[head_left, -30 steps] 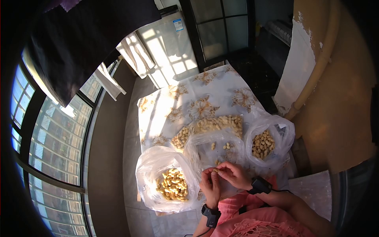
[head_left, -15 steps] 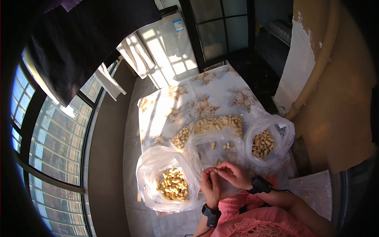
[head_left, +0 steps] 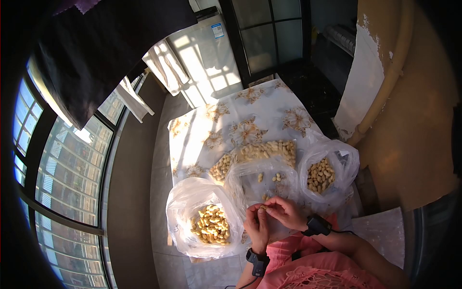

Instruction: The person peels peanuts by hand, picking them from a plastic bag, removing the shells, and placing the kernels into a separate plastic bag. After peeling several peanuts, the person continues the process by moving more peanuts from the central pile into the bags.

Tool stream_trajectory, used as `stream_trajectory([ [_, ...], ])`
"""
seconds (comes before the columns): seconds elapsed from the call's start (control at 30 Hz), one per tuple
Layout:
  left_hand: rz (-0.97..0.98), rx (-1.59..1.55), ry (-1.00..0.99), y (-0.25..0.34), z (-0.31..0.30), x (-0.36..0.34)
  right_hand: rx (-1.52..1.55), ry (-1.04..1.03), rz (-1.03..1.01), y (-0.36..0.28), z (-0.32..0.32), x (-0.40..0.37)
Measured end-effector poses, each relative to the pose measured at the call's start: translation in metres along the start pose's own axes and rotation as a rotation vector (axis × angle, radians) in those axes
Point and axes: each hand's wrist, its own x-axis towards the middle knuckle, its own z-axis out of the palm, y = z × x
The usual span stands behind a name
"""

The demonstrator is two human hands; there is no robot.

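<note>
While my hands meet over the near side of the middle bag, their fingers are bent and nearly closed around one small peanut. My left hand pinches it between thumb and fingers, and my right hand grips it from the other side; my fingertips hide most of the shell. A few loose peanuts lie beyond them in the middle bag. Just to the left, the left bag stands open around a sunlit pile of peanuts; to the right, the right bag holds a shaded heap. Behind the middle bag lies a long bag full of peanuts, its near edge partly covered by the middle bag's clear plastic. Everything rests on the table, under its flowered cloth's brown blooms.
</note>
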Motion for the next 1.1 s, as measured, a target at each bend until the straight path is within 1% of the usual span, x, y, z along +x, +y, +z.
stream_trajectory([
  [0.13, 0.028, -0.012, -0.002, 0.002, 0.001, 0.001, 0.009, -0.015, -0.012, 0.002, 0.0, 0.0],
  [0.47, 0.02, 0.039, 0.003, 0.0, 0.0, 0.0, -0.012, -0.002, 0.01, -0.008, 0.001, 0.001],
  [0.53, -0.005, 0.021, 0.004, 0.002, 0.0, 0.0, -0.034, -0.002, 0.006, -0.008, 0.001, 0.001],
  [0.77, 0.017, 0.047, 0.002, 0.003, 0.0, 0.0, -0.038, -0.006, 0.0, 0.003, -0.001, 0.0],
  [1.1, 0.011, -0.024, -0.007, 0.004, 0.0, 0.0, -0.038, -0.019, 0.008, 0.002, -0.001, 0.0],
])
